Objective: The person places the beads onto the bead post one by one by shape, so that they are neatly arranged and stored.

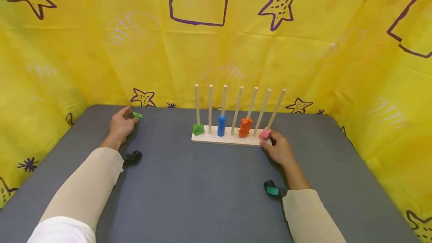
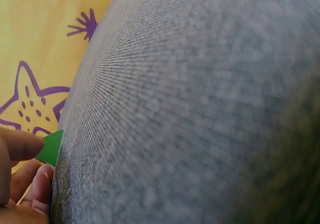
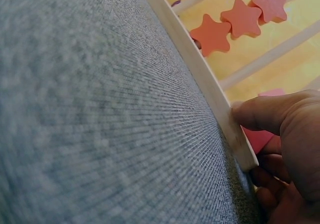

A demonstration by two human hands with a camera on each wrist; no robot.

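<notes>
My left hand [image 1: 122,126], at the far left of the table, pinches a small green block [image 1: 137,115]; in the left wrist view the green block [image 2: 51,148] shows at the fingertips, close to the tabletop. My right hand [image 1: 279,148] grips the right end of a wooden peg board [image 1: 216,138]. Its thumb lies on the board's front edge, with the other fingers round the end. Several upright pegs stand on the board. Threaded on them are green blocks [image 1: 198,129] at the left end, a blue cylinder stack [image 1: 221,125], orange stars [image 1: 245,127] and pink blocks [image 1: 265,133] beside the right hand.
A grey tabletop [image 1: 202,190] carries the board near its back edge. Yellow patterned cloth [image 1: 189,55] hangs behind and along both sides. Black straps [image 1: 132,157] sit at the wrists.
</notes>
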